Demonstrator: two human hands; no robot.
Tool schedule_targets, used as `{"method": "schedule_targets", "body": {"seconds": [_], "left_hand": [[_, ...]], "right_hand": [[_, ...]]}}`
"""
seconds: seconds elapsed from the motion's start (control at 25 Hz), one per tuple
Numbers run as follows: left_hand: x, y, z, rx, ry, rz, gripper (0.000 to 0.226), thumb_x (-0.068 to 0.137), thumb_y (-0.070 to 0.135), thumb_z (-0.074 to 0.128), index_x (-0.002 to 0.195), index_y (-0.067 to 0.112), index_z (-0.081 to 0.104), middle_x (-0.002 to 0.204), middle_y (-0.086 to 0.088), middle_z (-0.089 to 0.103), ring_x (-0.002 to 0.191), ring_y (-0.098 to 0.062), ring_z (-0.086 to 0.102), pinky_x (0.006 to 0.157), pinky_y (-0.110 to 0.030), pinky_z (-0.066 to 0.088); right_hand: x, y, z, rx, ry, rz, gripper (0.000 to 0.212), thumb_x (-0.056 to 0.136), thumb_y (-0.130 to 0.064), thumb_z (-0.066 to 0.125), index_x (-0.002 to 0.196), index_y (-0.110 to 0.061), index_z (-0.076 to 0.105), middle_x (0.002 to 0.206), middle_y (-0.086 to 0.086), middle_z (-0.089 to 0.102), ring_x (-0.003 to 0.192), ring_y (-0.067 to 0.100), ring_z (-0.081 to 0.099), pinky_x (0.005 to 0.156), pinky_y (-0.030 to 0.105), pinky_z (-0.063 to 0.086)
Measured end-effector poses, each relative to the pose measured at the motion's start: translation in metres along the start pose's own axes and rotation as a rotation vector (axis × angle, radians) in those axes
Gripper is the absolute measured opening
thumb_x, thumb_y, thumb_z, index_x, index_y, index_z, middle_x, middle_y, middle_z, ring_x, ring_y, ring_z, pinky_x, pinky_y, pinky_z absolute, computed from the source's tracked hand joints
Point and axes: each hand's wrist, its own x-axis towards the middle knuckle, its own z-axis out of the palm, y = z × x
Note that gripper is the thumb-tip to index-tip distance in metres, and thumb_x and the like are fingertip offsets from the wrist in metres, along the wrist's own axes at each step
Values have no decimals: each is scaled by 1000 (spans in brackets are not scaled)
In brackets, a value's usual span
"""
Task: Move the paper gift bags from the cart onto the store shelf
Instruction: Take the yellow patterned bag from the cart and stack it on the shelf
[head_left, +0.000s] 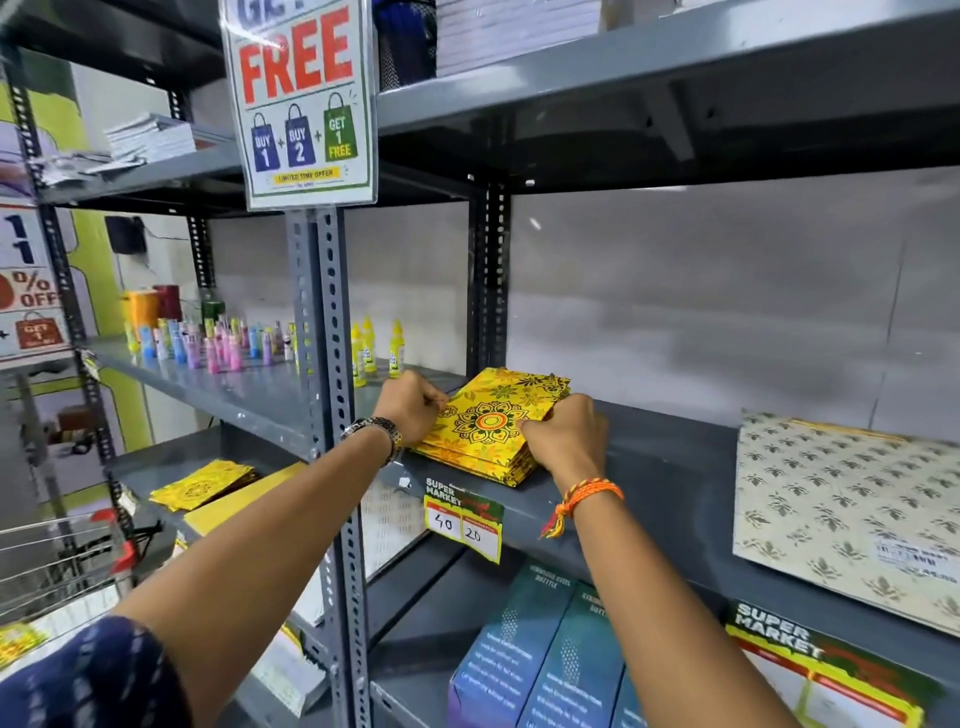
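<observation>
Head view: both arms outstretched, left hand (413, 407) & right hand (566, 434) gripping yellow gift bag stack (491, 423) flat on shelf (649, 467)

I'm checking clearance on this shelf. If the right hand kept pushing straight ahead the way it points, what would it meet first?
The right hand already grips the near right corner of the stack of yellow mandala-print paper gift bags, so it would press into that stack first. Beyond it the grey metal shelf looks bare up to the back wall, though depth is unclear.
</observation>
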Motion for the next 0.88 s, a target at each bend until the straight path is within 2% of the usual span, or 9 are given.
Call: {"method": "schedule_targets", "body": {"seconds": [0.16,0.24,0.32,0.44,0.52,0.6,0.68,0.76,0.88], "left_hand": [[-15,3,-20,-48,90,-12,25,92,8,57,107,8,77,111,-7,75,103,-21,70,81,-19,49],[-34,1,-33,-121,153,-39,27,92,11,58,112,10,75,114,-5,74,100,-18,71,77,-12,46],[-62,-5,-47,-192,201,-31,29,91,14,61,117,11,74,112,-5,75,94,-15,72,72,-9,49],[-118,-29,-59,-335,272,-84,31,89,16,65,118,9,73,114,-1,74,98,-9,72,89,-21,55],[-165,-56,-55,-449,319,-162,28,88,13,66,115,7,74,107,3,75,89,7,69,82,-13,54],[-214,-91,-41,-517,359,-301,25,88,11,66,111,7,75,104,3,76,86,9,69,82,-15,56],[-271,-131,-22,-529,384,-493,24,86,10,67,108,8,77,105,-2,77,94,-6,70,89,-29,56],[-329,-172,1,-542,389,-708,25,85,7,67,108,5,77,104,-9,77,90,-12,66,85,-32,53],[-410,-228,34,-626,405,-1073,27,86,2,62,110,-3,73,96,-18,75,80,-18,62,78,-32,50]], "right_hand": [[-6,-10,-23,40,34,-49,30,80,-32,76,79,-9,56,83,13,59,87,32,58,68,34,43],[-12,-17,-31,-19,49,-192,41,84,-32,74,113,-5,62,105,17,66,109,35,58,85,38,49],[-30,-27,-33,-7,58,-393,59,87,-27,72,137,-7,50,120,13,63,118,31,56,98,38,46],[-70,-39,-22,118,71,-667,54,86,-17,70,136,-11,52,110,5,59,102,24,59,94,39,51],[-102,-38,-4,201,15,-788,46,84,-13,69,128,-15,57,104,0,56,94,19,58,85,39,55],[-130,-25,21,243,-106,-883,38,84,-13,68,121,-20,59,103,-3,55,91,15,57,80,35,55],[-161,-4,54,214,-298,-966,33,84,-14,69,116,-19,62,103,-3,56,93,13,57,82,28,52],[-190,29,93,150,-522,-1013,30,81,-11,70,109,-16,65,102,0,59,91,11,55,83,19,44],[-226,96,156,23,-855,-951,27,80,-7,71,105,-16,68,103,1,63,94,16,60,86,24,48]]}}
